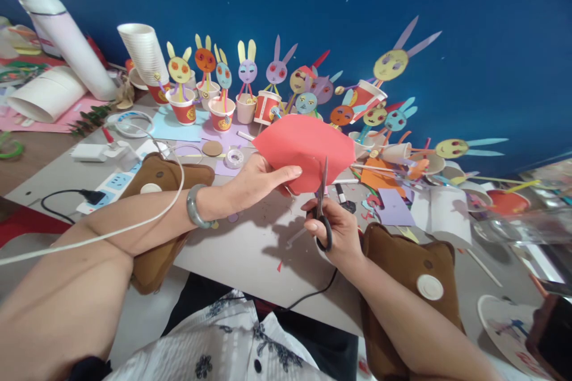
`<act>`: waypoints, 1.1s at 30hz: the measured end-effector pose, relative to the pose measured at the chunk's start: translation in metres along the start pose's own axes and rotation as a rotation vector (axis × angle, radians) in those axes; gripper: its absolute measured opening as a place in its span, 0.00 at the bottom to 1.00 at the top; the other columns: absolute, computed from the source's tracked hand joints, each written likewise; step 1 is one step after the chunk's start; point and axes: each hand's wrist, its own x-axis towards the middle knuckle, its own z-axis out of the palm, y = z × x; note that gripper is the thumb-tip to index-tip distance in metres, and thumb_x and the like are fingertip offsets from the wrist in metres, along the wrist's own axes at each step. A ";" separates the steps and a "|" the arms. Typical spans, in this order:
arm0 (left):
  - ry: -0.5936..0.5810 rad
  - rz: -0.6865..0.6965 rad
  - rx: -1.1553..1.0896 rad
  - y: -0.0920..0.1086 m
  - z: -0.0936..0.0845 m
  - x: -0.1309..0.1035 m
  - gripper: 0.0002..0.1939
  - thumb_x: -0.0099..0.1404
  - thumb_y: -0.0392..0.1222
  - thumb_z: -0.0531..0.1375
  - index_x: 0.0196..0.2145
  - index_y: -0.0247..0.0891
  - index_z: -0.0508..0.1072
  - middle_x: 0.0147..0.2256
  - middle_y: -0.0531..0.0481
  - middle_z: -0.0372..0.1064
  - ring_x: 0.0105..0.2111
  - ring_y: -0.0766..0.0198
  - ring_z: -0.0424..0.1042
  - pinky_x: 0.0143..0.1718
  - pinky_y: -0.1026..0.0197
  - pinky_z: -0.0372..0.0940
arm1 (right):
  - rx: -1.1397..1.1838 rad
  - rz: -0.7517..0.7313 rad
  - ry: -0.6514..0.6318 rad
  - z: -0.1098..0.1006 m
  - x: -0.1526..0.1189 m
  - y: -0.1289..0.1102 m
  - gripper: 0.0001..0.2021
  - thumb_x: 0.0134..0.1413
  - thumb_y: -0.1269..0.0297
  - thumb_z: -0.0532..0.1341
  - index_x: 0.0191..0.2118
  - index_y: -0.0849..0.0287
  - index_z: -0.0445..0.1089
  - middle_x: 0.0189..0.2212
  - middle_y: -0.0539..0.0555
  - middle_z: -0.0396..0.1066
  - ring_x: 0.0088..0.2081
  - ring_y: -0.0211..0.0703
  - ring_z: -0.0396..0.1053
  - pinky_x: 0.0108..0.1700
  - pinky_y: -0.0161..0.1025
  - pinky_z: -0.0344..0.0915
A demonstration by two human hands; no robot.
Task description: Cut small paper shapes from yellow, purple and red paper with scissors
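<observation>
A sheet of red paper (304,143) with cut edges is held up above the table. My left hand (263,181) pinches its lower left part, thumb on top and fingers hidden underneath. My right hand (337,229) grips black-handled scissors (322,202), fingers through the loops. The scissor blades point up and away from me, across the right part of the paper's lower edge. A small red paper scrap (279,266) lies on the table below.
Paper cups (182,108) with paper rabbit figures line the blue wall. A power strip (117,181) with cables sits left; one white cable crosses my left forearm. Brown cushions (409,274) lie under both arms. Purple paper (395,207) and orange paper (379,174) lie right.
</observation>
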 end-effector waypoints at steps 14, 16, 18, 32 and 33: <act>0.010 0.020 0.126 0.006 0.002 -0.005 0.11 0.62 0.45 0.64 0.36 0.33 0.76 0.31 0.49 0.78 0.30 0.66 0.76 0.32 0.65 0.72 | 0.085 0.016 -0.041 0.000 0.003 -0.002 0.24 0.42 0.41 0.73 0.34 0.57 0.73 0.21 0.48 0.70 0.22 0.37 0.64 0.26 0.36 0.61; 0.006 0.017 0.131 0.007 0.002 -0.006 0.11 0.62 0.45 0.64 0.36 0.33 0.75 0.31 0.49 0.77 0.30 0.66 0.75 0.32 0.65 0.72 | 0.082 0.015 -0.038 0.000 0.003 -0.002 0.24 0.42 0.41 0.73 0.34 0.57 0.73 0.21 0.48 0.69 0.22 0.37 0.64 0.25 0.36 0.61; 0.003 0.011 0.132 0.007 0.002 -0.005 0.11 0.62 0.45 0.63 0.36 0.33 0.75 0.31 0.49 0.77 0.30 0.66 0.76 0.32 0.65 0.72 | 0.072 0.014 -0.038 -0.001 0.003 -0.002 0.25 0.42 0.39 0.72 0.34 0.57 0.73 0.21 0.48 0.69 0.22 0.38 0.64 0.25 0.36 0.61; 0.001 0.022 0.119 0.007 0.001 -0.005 0.11 0.61 0.45 0.64 0.36 0.33 0.76 0.31 0.49 0.77 0.30 0.66 0.76 0.31 0.65 0.72 | 0.025 -0.002 -0.024 -0.003 0.001 0.001 0.24 0.46 0.38 0.70 0.34 0.56 0.73 0.20 0.48 0.67 0.22 0.38 0.63 0.24 0.36 0.59; 0.001 0.021 0.117 0.007 0.001 -0.004 0.11 0.61 0.45 0.64 0.36 0.33 0.76 0.31 0.49 0.77 0.30 0.66 0.76 0.31 0.65 0.72 | 0.019 -0.003 -0.022 -0.003 0.001 0.000 0.25 0.46 0.37 0.70 0.34 0.56 0.73 0.20 0.48 0.67 0.22 0.38 0.63 0.25 0.36 0.59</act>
